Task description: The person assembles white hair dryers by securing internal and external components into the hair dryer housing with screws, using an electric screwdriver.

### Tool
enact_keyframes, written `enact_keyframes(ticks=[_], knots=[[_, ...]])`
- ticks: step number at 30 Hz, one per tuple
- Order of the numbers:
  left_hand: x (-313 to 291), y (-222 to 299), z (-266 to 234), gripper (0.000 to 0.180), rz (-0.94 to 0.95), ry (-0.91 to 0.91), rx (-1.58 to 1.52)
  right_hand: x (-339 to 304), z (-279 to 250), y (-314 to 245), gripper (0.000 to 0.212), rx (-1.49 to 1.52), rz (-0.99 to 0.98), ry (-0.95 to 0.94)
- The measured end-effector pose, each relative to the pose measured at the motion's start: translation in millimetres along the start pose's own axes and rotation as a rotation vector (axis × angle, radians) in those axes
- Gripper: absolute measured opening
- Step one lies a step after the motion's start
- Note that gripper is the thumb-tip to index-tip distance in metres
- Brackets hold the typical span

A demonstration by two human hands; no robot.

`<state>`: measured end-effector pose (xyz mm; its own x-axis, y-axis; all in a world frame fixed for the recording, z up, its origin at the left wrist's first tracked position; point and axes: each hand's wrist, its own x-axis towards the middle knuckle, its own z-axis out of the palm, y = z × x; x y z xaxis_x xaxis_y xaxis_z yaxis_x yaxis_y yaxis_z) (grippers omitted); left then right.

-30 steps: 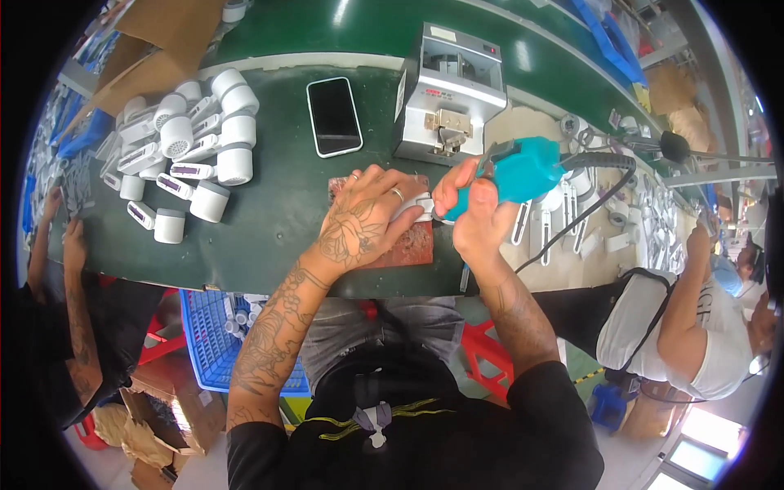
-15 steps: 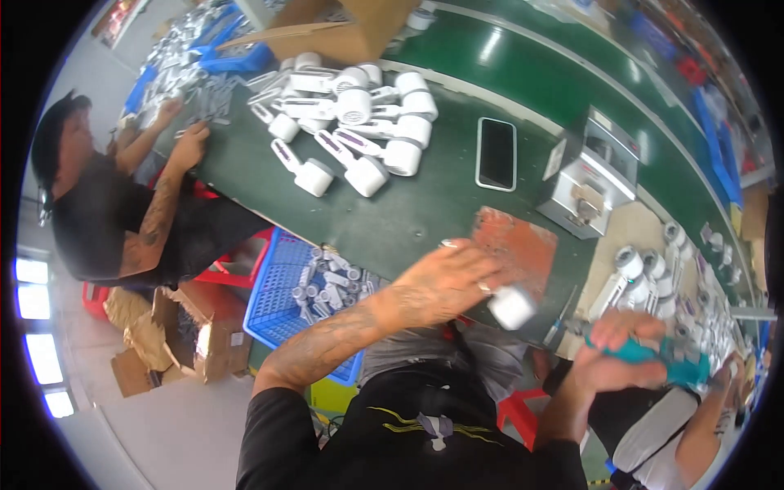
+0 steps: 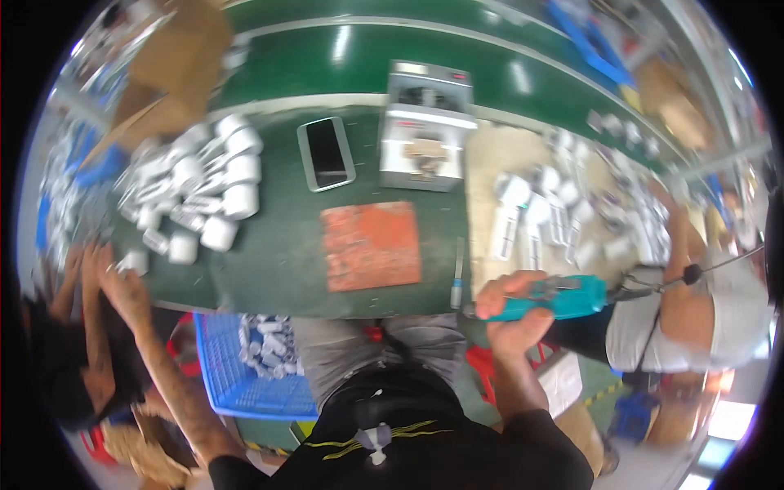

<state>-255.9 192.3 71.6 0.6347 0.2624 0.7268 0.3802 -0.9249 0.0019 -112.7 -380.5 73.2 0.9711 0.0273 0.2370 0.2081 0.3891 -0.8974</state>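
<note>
White handled pieces (image 3: 241, 200) lie bunched on the left half of the green bench (image 3: 269, 278), and a second group of white pieces (image 3: 504, 235) lies on a beige sheet (image 3: 487, 163) toward its right end. The work looks partway through a batch, by my judgement; which group is finished and which is left cannot be told from here.

The right hand (image 3: 516, 318) has its fingers wrapped around a teal power driver (image 3: 567, 299), just off the bench's front edge, its cable trailing right. The left hand (image 3: 124, 286) reaches to the bench's front left corner, right beside a lone white piece (image 3: 133, 262); blur hides how far its fingers are spread and whether they hold anything. A co-worker's hands (image 3: 77, 273) are just left of it.

An orange-red pad (image 3: 371, 245) lies near the middle of the front edge, with a thin blue-handled tool (image 3: 456, 286) to its right. A phone (image 3: 327, 153) and a grey machine (image 3: 426, 126) stand farther back.

The machine bears a pale label on top and reddish marks in front, all too blurred to read; no brand is legible.
</note>
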Motion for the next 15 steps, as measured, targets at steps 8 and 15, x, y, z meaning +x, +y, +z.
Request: enact_keyframes(ticks=[8,15], knots=[[10,459,20,0.047,0.282,-0.654,-1.135,-31,-38,-14,0.073,-0.21,-0.032,0.089],[-1,576,74,0.066,0.304,-0.877,-0.936,-44,-57,-18,0.069,-0.25,-0.013,0.08]])
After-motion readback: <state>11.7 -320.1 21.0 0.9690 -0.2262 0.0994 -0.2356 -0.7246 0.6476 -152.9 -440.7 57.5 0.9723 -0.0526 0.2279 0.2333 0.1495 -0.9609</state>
